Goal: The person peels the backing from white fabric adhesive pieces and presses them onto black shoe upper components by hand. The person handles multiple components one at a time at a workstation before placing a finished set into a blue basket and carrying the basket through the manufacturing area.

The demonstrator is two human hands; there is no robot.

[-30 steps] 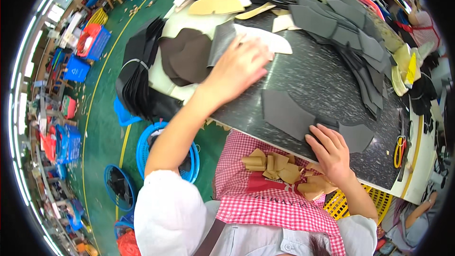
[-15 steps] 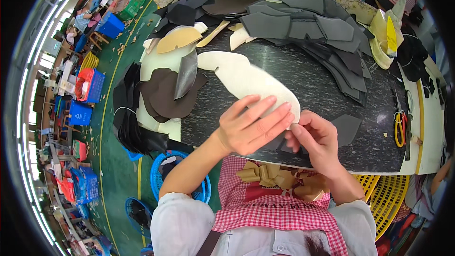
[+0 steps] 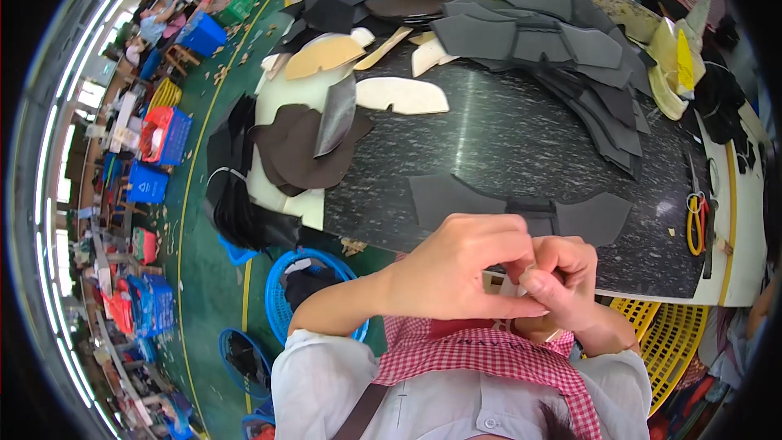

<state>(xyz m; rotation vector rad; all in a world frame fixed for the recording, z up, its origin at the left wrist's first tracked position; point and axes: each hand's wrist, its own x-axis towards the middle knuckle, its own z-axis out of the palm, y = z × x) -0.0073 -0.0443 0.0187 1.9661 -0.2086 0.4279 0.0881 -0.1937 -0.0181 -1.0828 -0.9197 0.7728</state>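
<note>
My left hand [image 3: 464, 265] and my right hand [image 3: 566, 277] meet over the near edge of the table, fingers bent and pinched together. A small pale bit [image 3: 507, 285] shows between them; its kind and the rest of it are hidden by my fingers. Just beyond the hands lies a flat dark grey cut piece [image 3: 456, 200] with wide ends, partly covered by my left hand. Farther off, a cream cut piece [image 3: 403, 94] with a small notch lies flat on the dark tabletop [image 3: 513, 130], touched by neither hand.
Overlapping dark grey pieces [image 3: 570, 49] spread over the far right. Dark brown pieces [image 3: 297, 151] and a tan piece [image 3: 326, 57] lie left. Scissors [image 3: 695, 224] with yellow-orange handles rest at the right. Blue baskets [image 3: 281, 310] and a yellow basket [image 3: 672, 350] stand below the table edge.
The long cream piece that my hands held over the table is no longer visible in them. Both hands have drawn nearer to my body and together, uncovering more of the dark grey piece.
</note>
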